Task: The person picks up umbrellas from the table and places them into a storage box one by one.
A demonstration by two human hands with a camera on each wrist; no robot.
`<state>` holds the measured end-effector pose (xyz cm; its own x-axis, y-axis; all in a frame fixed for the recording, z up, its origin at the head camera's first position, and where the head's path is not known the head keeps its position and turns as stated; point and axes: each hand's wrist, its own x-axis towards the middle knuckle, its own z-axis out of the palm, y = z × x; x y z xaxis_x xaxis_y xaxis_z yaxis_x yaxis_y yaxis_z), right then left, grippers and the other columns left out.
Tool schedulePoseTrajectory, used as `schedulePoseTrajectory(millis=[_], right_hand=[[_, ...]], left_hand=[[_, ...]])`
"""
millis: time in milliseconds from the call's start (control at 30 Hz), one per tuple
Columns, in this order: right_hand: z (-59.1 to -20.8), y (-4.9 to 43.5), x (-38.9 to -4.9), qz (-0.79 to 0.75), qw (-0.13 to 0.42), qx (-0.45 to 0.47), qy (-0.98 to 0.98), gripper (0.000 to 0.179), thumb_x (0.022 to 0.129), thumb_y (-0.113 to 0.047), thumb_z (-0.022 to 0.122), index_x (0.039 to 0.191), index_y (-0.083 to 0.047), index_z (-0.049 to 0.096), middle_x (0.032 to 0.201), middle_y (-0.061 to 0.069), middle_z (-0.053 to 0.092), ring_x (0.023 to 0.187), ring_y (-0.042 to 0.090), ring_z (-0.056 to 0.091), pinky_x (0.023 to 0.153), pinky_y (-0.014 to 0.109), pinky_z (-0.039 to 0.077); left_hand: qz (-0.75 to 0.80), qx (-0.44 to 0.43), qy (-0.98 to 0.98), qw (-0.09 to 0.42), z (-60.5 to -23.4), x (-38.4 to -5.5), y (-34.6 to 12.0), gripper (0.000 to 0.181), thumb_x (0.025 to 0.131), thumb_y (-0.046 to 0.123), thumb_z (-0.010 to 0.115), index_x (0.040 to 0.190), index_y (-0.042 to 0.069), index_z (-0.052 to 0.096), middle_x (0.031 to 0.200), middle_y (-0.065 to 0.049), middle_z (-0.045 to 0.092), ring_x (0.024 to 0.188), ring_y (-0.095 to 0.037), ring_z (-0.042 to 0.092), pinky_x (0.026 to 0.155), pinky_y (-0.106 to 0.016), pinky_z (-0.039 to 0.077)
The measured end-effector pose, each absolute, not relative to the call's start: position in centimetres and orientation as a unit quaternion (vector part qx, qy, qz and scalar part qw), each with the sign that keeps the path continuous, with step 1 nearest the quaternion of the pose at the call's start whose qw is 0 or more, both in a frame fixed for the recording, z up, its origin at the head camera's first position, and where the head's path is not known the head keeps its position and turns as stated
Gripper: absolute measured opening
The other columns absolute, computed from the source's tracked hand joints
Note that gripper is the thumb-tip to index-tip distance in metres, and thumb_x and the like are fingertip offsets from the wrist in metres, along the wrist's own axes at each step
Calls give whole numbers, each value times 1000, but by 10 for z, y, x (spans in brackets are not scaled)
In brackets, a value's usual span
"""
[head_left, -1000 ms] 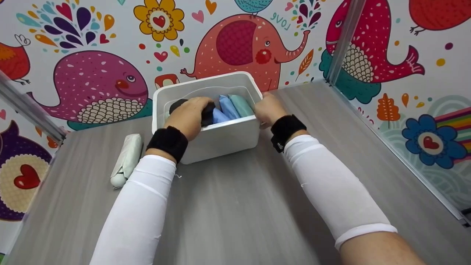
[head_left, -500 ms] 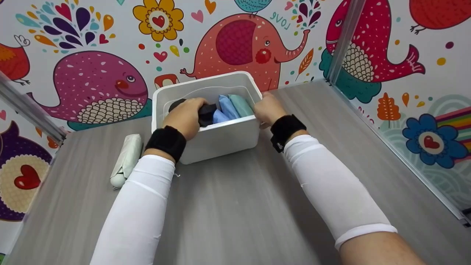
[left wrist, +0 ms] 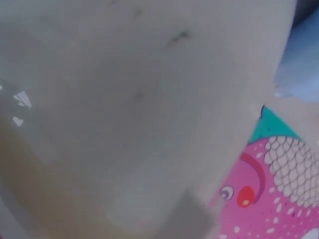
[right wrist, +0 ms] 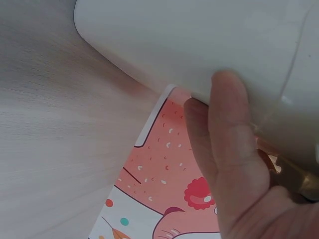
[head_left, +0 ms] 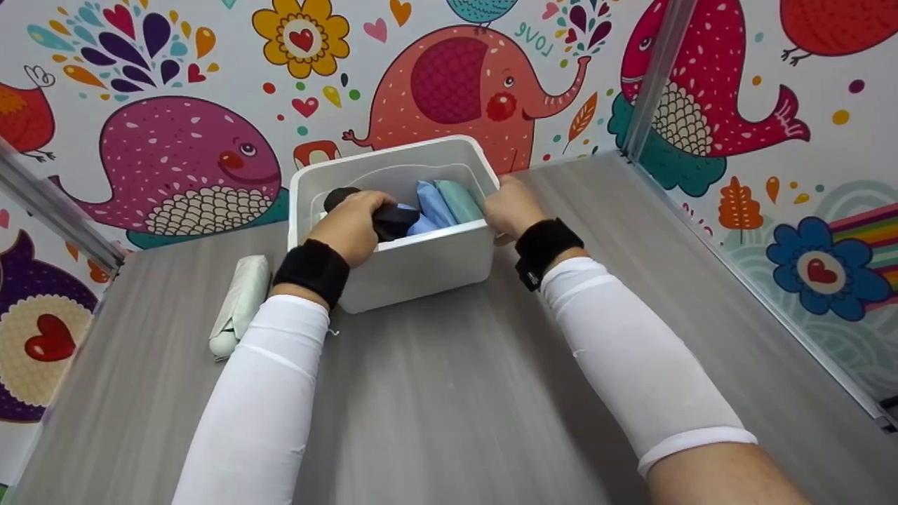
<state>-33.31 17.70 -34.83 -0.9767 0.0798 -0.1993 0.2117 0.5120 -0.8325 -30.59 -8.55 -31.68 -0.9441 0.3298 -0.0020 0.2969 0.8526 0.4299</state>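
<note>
A white plastic bin [head_left: 421,270] stands at the back of the table. My left hand [head_left: 349,228] reaches over its near rim and grips a black folded umbrella [head_left: 396,221], tilted inside the bin's left half. Beside it in the bin lie a blue folded bundle [head_left: 436,203] and a pale green one [head_left: 459,201]. My right hand [head_left: 515,207] holds the bin's right end; in the right wrist view its thumb [right wrist: 230,107] lies along the outer wall. The left wrist view is filled by the blurred bin wall [left wrist: 139,114], and the left fingers are hidden there.
A pale green folded umbrella [head_left: 240,305] lies on the grey table [head_left: 435,393], left of the bin. Patterned wall panels [head_left: 449,84] with metal corner posts [head_left: 656,84] enclose the back and sides, close behind the bin.
My left hand has drawn slightly back to the left. The black umbrella in it has turned, its right end now covering more of the blue bundle. My right hand and the bin stay nearly in place.
</note>
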Motion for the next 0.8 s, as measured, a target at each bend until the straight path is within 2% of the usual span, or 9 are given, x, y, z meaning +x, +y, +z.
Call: schedulePoseTrajectory(millis=[200, 400, 633, 800], right_hand=[[-347, 177, -332, -490, 73, 84, 865, 61, 96, -3, 46, 156, -9, 42, 149, 20, 53, 123, 41, 62, 73, 53, 65], [-347, 177, -332, -489, 71, 85, 865, 59, 96, -3, 47, 154, -9, 43, 148, 19, 54, 122, 40, 62, 70, 50, 65], [-348, 177, -334, -478, 70, 79, 872, 58, 96, -4, 46, 153, -7, 44, 147, 20, 55, 123, 41, 62, 72, 56, 64], [-347, 177, -334, -485, 72, 81, 868, 60, 96, -3, 46, 155, -8, 43, 148, 21, 55, 121, 42, 63, 71, 56, 64]], left_hand=[[228, 160, 960, 42, -318, -306, -87, 56, 94, -10, 44, 144, 12, 59, 155, -10, 54, 137, -29, 49, 124, -48, 35], [233, 155, 959, 50, -319, -306, -89, 58, 93, -8, 44, 147, 12, 58, 159, -11, 50, 140, -30, 47, 127, -49, 31], [228, 149, 960, 65, -319, -306, -91, 59, 94, -3, 39, 150, 9, 55, 161, -14, 47, 148, -30, 44, 129, -51, 27], [222, 149, 962, 62, -319, -305, -90, 58, 96, -2, 39, 150, 9, 55, 161, -15, 47, 151, -30, 42, 129, -50, 27]])
